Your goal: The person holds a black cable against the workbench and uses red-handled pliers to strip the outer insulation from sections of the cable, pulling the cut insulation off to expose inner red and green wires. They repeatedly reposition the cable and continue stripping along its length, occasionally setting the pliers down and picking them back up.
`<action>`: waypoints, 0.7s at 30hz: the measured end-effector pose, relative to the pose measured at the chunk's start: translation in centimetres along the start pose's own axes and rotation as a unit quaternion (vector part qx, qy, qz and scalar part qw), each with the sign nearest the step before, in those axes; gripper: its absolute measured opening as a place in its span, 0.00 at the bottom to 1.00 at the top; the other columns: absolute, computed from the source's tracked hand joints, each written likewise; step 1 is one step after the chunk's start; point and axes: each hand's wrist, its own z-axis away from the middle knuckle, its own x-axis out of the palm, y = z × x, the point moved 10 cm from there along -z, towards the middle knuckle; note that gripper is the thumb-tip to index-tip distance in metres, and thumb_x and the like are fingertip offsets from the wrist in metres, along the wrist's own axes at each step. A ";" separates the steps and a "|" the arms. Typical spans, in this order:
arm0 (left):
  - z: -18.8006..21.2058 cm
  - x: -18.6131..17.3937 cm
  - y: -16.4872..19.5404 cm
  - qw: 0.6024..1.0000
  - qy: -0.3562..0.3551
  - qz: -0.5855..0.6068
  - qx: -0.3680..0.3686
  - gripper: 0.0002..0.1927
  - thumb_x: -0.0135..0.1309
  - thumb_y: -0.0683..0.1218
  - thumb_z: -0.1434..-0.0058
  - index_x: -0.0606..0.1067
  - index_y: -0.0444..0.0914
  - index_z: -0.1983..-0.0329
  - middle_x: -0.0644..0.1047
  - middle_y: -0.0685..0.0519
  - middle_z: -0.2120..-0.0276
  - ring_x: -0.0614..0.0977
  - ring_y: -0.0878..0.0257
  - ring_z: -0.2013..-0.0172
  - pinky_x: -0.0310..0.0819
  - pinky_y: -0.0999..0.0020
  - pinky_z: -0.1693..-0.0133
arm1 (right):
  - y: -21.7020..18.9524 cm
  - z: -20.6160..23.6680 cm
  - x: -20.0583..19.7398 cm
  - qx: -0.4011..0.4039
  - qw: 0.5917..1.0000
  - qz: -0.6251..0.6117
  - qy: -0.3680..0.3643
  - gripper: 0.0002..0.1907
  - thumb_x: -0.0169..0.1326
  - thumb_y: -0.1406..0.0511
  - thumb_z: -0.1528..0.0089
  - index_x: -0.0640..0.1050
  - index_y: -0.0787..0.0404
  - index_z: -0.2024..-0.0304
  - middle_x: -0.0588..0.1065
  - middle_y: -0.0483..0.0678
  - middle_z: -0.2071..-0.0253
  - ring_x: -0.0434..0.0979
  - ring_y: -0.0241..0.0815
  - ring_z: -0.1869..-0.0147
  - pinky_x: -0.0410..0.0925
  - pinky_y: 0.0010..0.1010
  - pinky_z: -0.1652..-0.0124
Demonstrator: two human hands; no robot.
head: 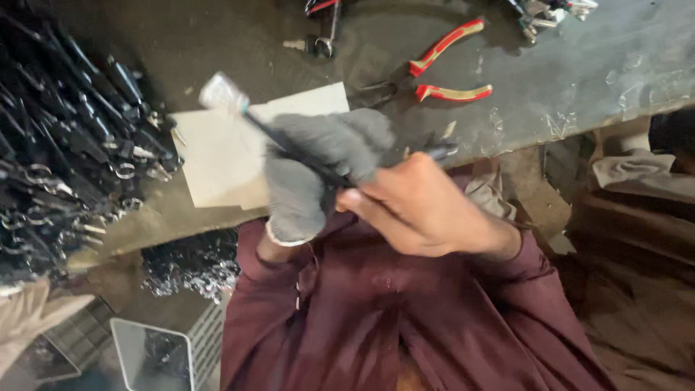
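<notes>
Your way left is blocked by the heap of black tools (69, 137). Ahead, the card (217, 156) lies flat and passable. Pliers (434, 69) sit beyond on the right, with open bench (579, 72) past them.

A phone (153, 356) with a dark, reflecting screen and pale rim lies near left, below the workbench.

Grey glove (318, 170), red-and-yellow pliers (441, 69)
</notes>
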 end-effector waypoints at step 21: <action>1.5 9.3 1.3 0.891 -0.319 -0.255 0.199 0.11 0.53 0.53 0.25 0.73 0.42 0.48 0.78 0.50 0.61 0.80 0.52 0.60 0.74 0.60 0.55 | 4.9 9.8 -10.5 -0.170 0.819 -0.441 0.324 0.18 0.51 0.62 0.29 0.66 0.59 0.39 0.67 0.46 0.48 0.70 0.43 0.47 0.65 0.34 0.46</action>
